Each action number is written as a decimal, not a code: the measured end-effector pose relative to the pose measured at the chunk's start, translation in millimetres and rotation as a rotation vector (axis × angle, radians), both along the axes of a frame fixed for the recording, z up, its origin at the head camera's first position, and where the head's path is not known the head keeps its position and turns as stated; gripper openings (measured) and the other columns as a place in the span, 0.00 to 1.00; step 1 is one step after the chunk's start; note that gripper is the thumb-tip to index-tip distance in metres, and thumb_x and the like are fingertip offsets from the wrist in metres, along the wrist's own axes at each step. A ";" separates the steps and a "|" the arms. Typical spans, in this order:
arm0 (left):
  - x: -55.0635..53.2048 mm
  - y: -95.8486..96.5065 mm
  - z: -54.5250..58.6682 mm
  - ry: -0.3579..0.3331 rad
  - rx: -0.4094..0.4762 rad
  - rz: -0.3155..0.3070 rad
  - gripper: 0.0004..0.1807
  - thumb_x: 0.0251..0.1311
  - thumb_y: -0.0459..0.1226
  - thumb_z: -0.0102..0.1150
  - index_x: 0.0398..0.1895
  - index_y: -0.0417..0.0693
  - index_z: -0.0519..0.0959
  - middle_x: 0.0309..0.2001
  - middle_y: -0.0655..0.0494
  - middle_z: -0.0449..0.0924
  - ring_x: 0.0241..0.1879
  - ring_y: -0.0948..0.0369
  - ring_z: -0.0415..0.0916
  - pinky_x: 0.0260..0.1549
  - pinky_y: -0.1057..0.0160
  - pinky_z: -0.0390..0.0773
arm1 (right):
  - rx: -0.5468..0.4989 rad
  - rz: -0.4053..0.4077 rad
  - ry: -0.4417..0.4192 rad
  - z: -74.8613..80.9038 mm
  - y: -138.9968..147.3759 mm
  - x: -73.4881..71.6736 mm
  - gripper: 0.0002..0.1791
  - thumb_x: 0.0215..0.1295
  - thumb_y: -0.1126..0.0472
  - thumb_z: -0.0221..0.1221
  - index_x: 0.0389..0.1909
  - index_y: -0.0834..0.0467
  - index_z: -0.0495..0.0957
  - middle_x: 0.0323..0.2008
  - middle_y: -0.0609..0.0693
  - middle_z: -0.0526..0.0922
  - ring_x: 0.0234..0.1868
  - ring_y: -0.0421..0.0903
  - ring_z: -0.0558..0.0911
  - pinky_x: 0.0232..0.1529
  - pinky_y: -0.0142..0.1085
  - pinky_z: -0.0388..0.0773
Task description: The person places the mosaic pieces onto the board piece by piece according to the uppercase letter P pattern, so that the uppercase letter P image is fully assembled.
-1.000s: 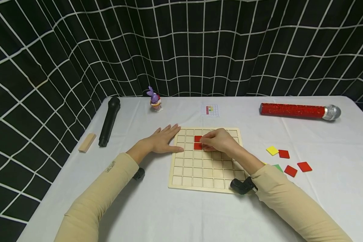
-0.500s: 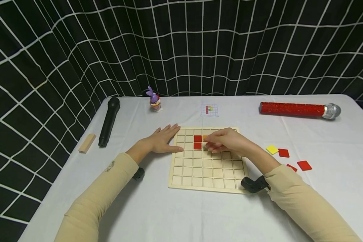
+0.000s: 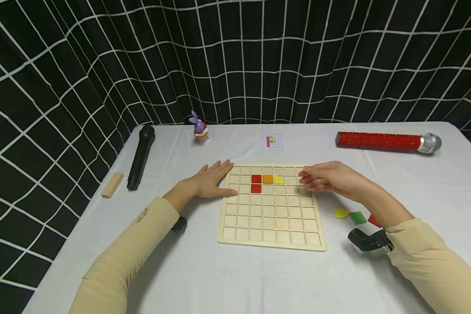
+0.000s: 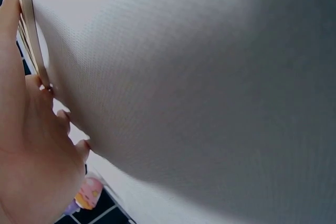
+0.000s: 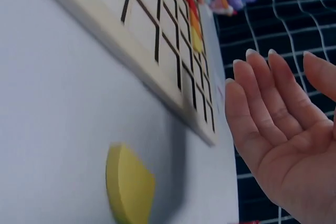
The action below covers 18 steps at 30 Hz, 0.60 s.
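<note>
A wooden board marked into squares lies at the middle of the frame, and the work on it looks to be partly done. Toward its top, an upper red tile, an orange tile and a round-cornered yellow tile sit side by side in a row, with a lower red tile in the square directly beneath the first. The other squares in sight hold no tile.

Left over, at right of centre, are a loose yellow piece, a green piece and a red piece partly covered by the wrist; whether more lie hidden there cannot be told. The card at upper middle bears a coloured pattern that includes green, which the board lacks.

The right hand hangs over the board's right edge, fingers slightly bent and gripping nothing. The left hand is spread at the left edge, grasping nothing.
</note>
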<state>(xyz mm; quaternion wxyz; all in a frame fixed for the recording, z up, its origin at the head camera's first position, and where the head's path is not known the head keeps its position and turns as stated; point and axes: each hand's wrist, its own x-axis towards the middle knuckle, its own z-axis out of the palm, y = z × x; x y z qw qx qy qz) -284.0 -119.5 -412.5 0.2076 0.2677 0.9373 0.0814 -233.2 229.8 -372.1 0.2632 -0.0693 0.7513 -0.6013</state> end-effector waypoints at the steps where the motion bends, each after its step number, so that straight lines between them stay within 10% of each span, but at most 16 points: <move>1: 0.0 0.2 0.1 -0.003 -0.001 -0.001 0.53 0.59 0.68 0.45 0.77 0.53 0.36 0.76 0.58 0.30 0.73 0.56 0.29 0.68 0.48 0.32 | 0.010 -0.001 0.005 0.4 4.8 0.4 0.32 0.72 0.53 0.53 0.59 0.79 0.65 0.47 0.60 0.81 0.45 0.48 0.82 0.49 0.37 0.77; 18: 0.1 0.5 -0.2 -0.001 0.005 0.002 0.53 0.59 0.68 0.45 0.77 0.53 0.37 0.76 0.57 0.31 0.73 0.56 0.29 0.68 0.48 0.32 | 0.130 -0.094 0.019 -9.7 75.9 5.4 0.37 0.72 0.47 0.50 0.66 0.74 0.59 0.58 0.61 0.74 0.48 0.39 0.81 0.51 0.33 0.75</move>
